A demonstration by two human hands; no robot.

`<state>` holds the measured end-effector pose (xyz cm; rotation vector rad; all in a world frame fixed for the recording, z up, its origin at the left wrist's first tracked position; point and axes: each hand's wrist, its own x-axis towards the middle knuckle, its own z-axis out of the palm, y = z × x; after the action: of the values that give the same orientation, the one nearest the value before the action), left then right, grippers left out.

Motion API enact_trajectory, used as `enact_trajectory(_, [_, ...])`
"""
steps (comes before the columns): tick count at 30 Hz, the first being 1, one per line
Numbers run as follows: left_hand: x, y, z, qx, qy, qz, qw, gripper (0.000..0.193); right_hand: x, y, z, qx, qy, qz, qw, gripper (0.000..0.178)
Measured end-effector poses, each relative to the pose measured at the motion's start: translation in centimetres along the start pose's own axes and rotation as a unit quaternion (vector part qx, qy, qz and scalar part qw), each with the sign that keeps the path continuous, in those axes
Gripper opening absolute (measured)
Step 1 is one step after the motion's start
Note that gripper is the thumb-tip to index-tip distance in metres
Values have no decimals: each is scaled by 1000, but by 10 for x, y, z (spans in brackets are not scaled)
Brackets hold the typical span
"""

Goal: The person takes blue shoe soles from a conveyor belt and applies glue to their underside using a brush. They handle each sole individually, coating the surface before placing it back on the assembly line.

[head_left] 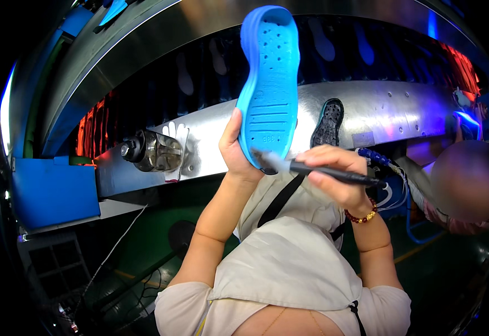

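The left hand (240, 155) is clamped on the heel end of a bright blue shoe sole (272, 89), its thumb along the near-left edge; the right hand (342, 191) pinches a black-handled brush (309, 167) between thumb and fingers. The sole is held up in front of the person, toe pointing away, over the metal ledge (379, 106). The brush's pale tip lies over the heel, blurred, so whether it touches cannot be told.

Held at one end only, the long sole could tip or twist if the brush pressed hard. A stroke running past the heel might catch the left hand, since its fingers sit close by. If the bristles are wet, a drip could fall on the person's clothing below. The bottle (158, 151) could be knocked by a wide swing of the left arm.

Counted, there are one blue sole, one brush, one bottle, one black sole (328, 123) on the ledge, at least one pale glove (178, 133) beside the bottle, one beaded bracelet (362, 216) on the right wrist, and four discernible sole-shaped pieces (185, 74) on the dark belt (339, 70). One other person (460, 225) is at the right.
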<state>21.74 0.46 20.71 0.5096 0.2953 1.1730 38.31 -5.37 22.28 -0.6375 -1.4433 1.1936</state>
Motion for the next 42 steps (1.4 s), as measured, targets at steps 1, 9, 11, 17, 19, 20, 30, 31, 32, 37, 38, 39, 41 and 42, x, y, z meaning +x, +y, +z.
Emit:
enact_trajectory(1, [0,0,4,-12,17,14,1000,60,1,1,-1,-48,41,2,998,16])
enact_trajectory(9, [6,5,0,-62,16,-5,998,60,15,-12,-8,-107,-15,-36,993,20])
enact_trajectory(11, [5,6,5,-59,39,-9,997,50,20,-6,-19,-168,14,-56,984,18])
enact_trajectory(17, [7,16,6,-71,20,-53,996,52,20,-15,-16,-171,-72,-46,982,19])
enact_trajectory(19, [10,19,4,-94,-1,-84,992,53,19,-17,-9,-206,-106,-61,971,18])
enact_trajectory(20, [11,20,4,-93,-1,-82,992,53,17,-23,-4,-227,-141,-80,960,17])
enact_trajectory(30, [3,35,6,149,18,-355,923,43,20,-40,-24,-322,-314,-29,893,16])
enact_trajectory(31, [2,35,3,168,11,-361,917,43,20,-44,-27,-311,-326,-30,892,16])
enact_trajectory(32, [0,37,4,166,10,-363,917,43,21,-45,-31,-300,-338,-32,891,16])
enact_trajectory(37, [-1,39,15,266,27,-379,886,48,20,-39,-38,-341,-331,10,880,16])
enact_trajectory(38, [-2,38,13,316,21,-382,868,48,19,-38,-39,-377,-366,7,851,16])
enact_trajectory(39, [-5,38,9,329,29,-371,868,50,18,-42,-39,-392,-388,24,834,15])
enact_trajectory(41, [-8,44,7,300,27,-371,879,51,23,-47,-46,-336,-358,14,871,15])
enact_trajectory(42, [-7,45,7,269,24,-365,891,52,27,-49,-52,-281,-328,2,902,14])
